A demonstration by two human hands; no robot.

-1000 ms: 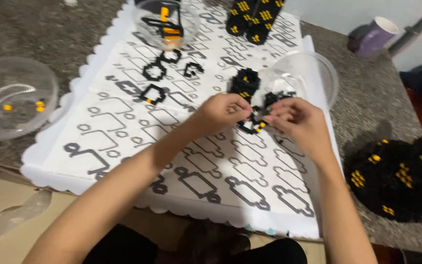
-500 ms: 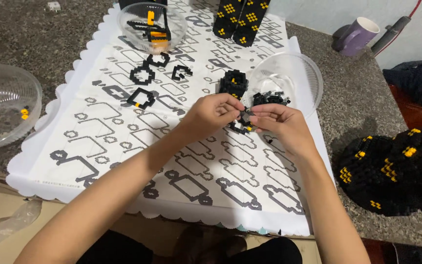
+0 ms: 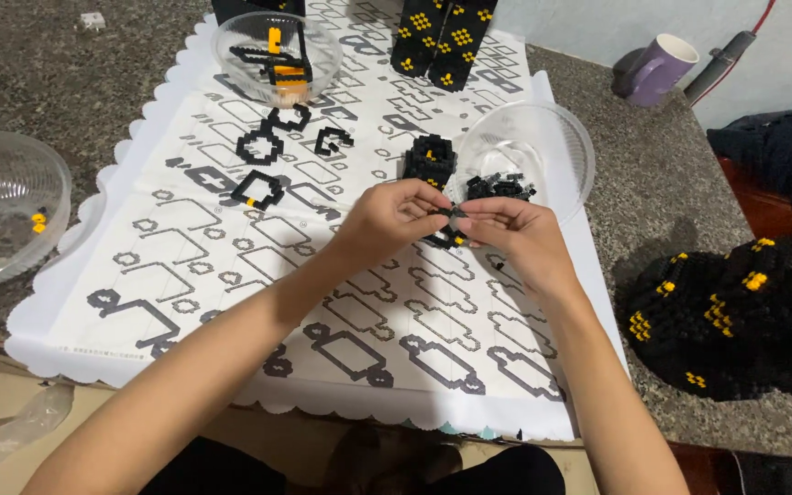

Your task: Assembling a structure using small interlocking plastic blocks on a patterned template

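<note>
Hands barely shifted: left hand (image 3: 394, 218) and right hand (image 3: 515, 231) together, grips pinching small black piece (image 3: 452, 216).

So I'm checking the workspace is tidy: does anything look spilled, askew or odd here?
Nothing looks spilled or damaged. The hands, left hand and right hand, meet over the printed paper sheet. One small black piece lies loose beside the right hand, and the sheet's near edge overhangs the counter slightly.

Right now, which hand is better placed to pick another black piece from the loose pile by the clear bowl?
The right hand: the pile of black pieces lies just beyond its fingers, beside the clear bowl. The left hand sits farther from it, and both pinch the small black assembly.
</note>
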